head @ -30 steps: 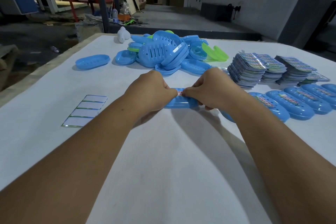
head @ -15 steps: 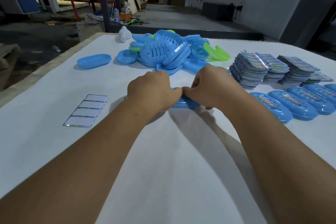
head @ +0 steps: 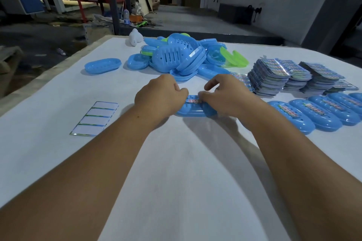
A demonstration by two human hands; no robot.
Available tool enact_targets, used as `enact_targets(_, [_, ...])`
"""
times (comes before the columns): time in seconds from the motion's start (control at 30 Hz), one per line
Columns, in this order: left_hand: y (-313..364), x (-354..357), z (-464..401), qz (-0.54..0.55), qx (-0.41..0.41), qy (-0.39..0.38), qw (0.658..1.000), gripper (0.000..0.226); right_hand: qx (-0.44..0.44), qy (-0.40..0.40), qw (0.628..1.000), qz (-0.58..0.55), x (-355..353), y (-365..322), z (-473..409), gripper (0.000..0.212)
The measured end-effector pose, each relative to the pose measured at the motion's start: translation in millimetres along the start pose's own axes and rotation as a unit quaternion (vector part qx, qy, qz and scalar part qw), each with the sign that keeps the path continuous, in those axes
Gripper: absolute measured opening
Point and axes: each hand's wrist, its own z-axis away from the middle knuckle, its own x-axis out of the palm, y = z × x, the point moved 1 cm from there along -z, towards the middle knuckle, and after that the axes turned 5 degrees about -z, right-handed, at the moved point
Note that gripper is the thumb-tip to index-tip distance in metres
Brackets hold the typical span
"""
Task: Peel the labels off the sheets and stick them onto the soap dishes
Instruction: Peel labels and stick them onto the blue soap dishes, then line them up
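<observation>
- Left hand (head: 159, 95) and right hand (head: 225, 94) curl over a blue soap dish (head: 193, 110) on the white table (head: 176, 182), fingertips on its label (head: 193, 101).
- Labelled dishes (head: 313, 112) line the right, behind them label sheet stacks (head: 278, 76).
- A peeled backing sheet (head: 95, 118) lies left.
- Unlabelled dishes (head: 176, 56) are piled beyond.

A blue oval soap dish (head: 193, 110) lies flat on the white counter (head: 176, 162), with a label (head: 193, 101) bearing red print on its top. Right of this dish, a row of blue labelled dishes (head: 313, 113) lies side by side. Behind it sits a loose heap of blue and green dishes (head: 182, 58). Right of the heap stand stacks of label sheets (head: 284, 76). Left of the dish lies a stripped backing sheet (head: 95, 118).
</observation>
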Motion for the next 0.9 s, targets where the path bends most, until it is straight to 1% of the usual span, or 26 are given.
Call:
enact_targets(0.03, [-3,-1,-1,0.017,-0.002,0.015,1.000,0.023,-0.008,0.019,1.000,-0.022,-2,1,-1,0.011])
enact_targets(0.07, [-5,-1,-2,0.030,-0.002,0.034,0.999,0.022,-0.021,0.040,0.998,-0.031,-4,1,-2,0.008])
enact_targets(0.13, [-8,-3,-3,0.041,0.000,0.073,0.996,0.023,-0.050,0.070,0.996,-0.035,-8,0,-1,0.013])
enact_targets(0.17, [-9,-4,-4,0.043,0.001,0.089,0.995,0.023,-0.063,0.069,0.995,-0.040,-9,-1,-1,0.013])
enact_targets(0.23, [-9,-4,-4,0.047,0.007,0.112,0.993,0.021,-0.092,0.027,0.994,-0.045,-8,-3,3,0.017])
enact_targets(0.33, [-10,-3,-3,0.053,0.017,0.130,0.990,0.021,-0.131,-0.082,0.987,-0.032,-1,-5,10,0.048])
enact_targets(0.4, [-10,-2,-3,0.051,0.020,0.134,0.989,0.021,-0.149,-0.113,0.982,-0.014,1,-7,14,0.060])
enact_targets(0.47, [-10,-2,-3,0.051,0.018,0.130,0.990,0.020,-0.156,-0.116,0.981,0.022,1,-9,17,0.063])
enact_targets(0.6, [-9,-1,-3,0.049,0.018,0.118,0.992,0.021,-0.141,-0.084,0.972,0.165,0,-12,21,0.062])
enact_targets(0.7, [-9,1,-3,0.041,0.019,0.111,0.993,0.022,-0.092,-0.058,0.963,0.248,-3,-13,23,0.057])
enact_targets(0.83, [-10,2,-3,0.037,0.018,0.102,0.994,0.022,-0.041,-0.047,0.959,0.277,-11,-9,24,0.045])
enact_targets(0.9, [-11,2,-4,0.033,0.019,0.103,0.994,0.021,-0.026,-0.038,0.962,0.270,-17,-4,25,0.045])
